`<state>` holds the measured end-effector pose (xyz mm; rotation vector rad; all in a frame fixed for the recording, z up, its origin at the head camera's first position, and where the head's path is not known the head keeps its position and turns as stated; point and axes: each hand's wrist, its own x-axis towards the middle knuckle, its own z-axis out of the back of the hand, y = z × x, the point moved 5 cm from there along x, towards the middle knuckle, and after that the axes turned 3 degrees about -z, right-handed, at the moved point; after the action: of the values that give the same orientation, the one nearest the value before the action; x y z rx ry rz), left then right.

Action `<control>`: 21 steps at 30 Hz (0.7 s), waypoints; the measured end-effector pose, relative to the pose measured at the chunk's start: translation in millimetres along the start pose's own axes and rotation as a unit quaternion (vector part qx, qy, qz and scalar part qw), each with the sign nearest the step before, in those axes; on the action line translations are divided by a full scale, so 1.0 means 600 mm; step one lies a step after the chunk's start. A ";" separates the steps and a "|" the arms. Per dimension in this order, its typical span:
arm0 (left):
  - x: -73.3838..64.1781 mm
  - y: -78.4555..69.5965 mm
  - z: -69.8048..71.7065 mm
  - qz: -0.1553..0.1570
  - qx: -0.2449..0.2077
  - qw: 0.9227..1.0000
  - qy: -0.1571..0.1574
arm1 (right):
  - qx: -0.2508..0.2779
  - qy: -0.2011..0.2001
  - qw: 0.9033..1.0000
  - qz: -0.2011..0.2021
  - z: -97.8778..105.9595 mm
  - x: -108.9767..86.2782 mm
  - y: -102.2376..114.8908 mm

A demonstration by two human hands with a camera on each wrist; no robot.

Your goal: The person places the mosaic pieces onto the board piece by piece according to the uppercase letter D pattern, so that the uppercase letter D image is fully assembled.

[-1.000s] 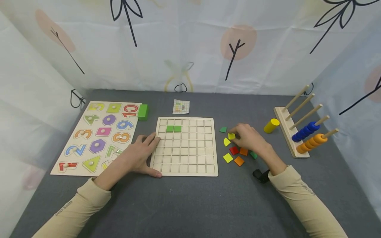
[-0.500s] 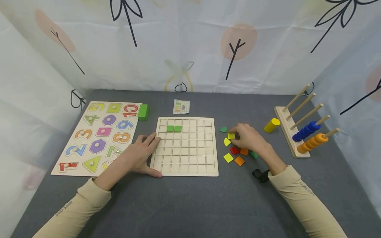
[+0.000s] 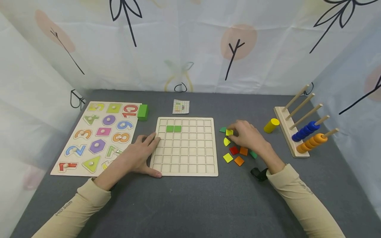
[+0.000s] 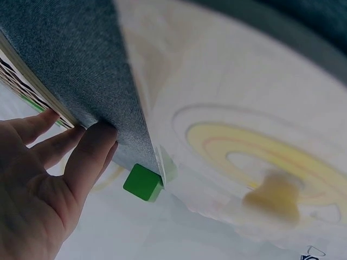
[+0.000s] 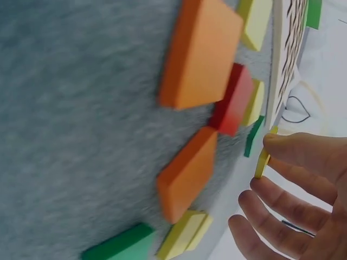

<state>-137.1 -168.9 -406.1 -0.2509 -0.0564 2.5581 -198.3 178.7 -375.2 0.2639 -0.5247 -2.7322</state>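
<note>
A wooden grid board (image 3: pixel 187 148) lies mid-table with two green square tiles (image 3: pixel 173 128) in its upper cells. My left hand (image 3: pixel 141 155) rests along the board's left edge, fingers spread, thumb at the lower corner. To the right of the board, my right hand (image 3: pixel 247 134) pinches a yellow tile (image 5: pixel 263 161) between thumb and fingertips, just above the table. Loose around that hand lie a green tile (image 3: pixel 222 129), a yellow rounded tile (image 3: pixel 227 141), a red tile (image 3: pixel 233 150), orange tiles (image 3: pixel 239 161), a yellow square tile (image 3: pixel 228 157) and another green tile (image 3: pixel 253 154).
A number-and-shape puzzle board (image 3: pixel 98 132) lies left, a green block (image 3: pixel 143 112) at its corner. Behind the grid is a small pattern card (image 3: pixel 181 106). At right stand a yellow cylinder (image 3: pixel 271 125) and a peg stand (image 3: pixel 290 132) with blue and orange beads.
My right hand has shifted slightly up and left with the yellow tile, which now sits closer to the green tile. My left hand has stayed on the board's edge.
</note>
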 end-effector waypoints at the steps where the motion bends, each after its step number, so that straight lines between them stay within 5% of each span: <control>1: 0.000 0.000 0.000 0.000 0.001 1.000 0.001 | 0.000 -0.002 1.000 0.001 0.002 0.001 0.004; 21: -0.002 -0.001 0.003 -0.005 0.000 1.000 -0.005 | 0.002 0.008 0.999 0.031 -0.006 0.064 0.101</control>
<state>-136.1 -169.2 -404.2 -0.2367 -0.0621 2.5490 -214.9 110.9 -359.2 0.2667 -0.5254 -2.6672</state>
